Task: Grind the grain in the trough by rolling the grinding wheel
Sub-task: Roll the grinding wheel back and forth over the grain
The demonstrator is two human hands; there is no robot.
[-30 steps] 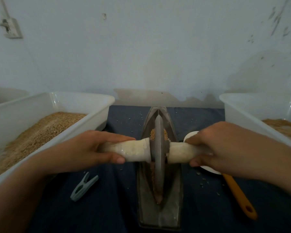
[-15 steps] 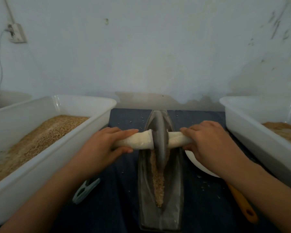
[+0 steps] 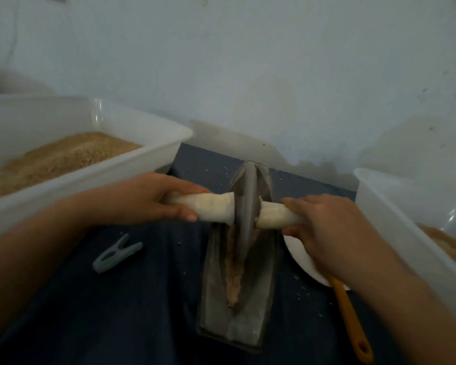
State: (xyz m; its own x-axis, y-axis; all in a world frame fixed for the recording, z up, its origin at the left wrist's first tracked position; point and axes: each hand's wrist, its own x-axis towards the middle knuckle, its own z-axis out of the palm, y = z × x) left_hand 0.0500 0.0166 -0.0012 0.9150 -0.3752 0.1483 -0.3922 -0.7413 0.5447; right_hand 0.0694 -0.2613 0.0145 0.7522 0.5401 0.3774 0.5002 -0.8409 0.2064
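- The grinding wheel (image 3: pixel 246 204) stands on edge in the far half of the trough (image 3: pixel 266 299), which lies lengthwise on the dark cloth (image 3: pixel 148 299) between 2 white tubs.
- The left hand (image 3: pixel 140 198) has its fingers wrapped over the left end of the pale handle (image 3: pixel 211 209); the right hand (image 3: pixel 327 233) curls round the right end, thumb underneath.
- The grain (image 3: pixel 233 267) lies as a thin brown line along the groove, near of the wheel.
- Risk: the wheel sits close to the far tip of the trough; pushed further, it could ride up and out over that tip, scattering grain onto the cloth.
- Risk: uneven pressure from the 2 hands would tilt the wheel and let it climb a sloped side of the trough, or skid the trough on the cloth.
- Risk: the right hand is just above the white dish (image 3: pixel 300 259); a pull toward the near side could knock it or the orange handle (image 3: pixel 350 317).
- Risk: loose crumbs already dot the cloth, so hard rolling looks likely to spill more.
- Hidden: the wheel's contact with the groove, and any grain under or beyond it.
- Hidden: most of the dish lies beneath the right forearm; what the orange handle joins is not visible.
- Cut off: the left tub (image 3: pixel 116 175) and right tub (image 3: pixel 395 233) run out of view; the right tub's contents barely show.
- A grey clothes peg (image 3: pixel 116 254) lies left of the trough, well apart from it.
- The whole view is dim and slightly blurred.
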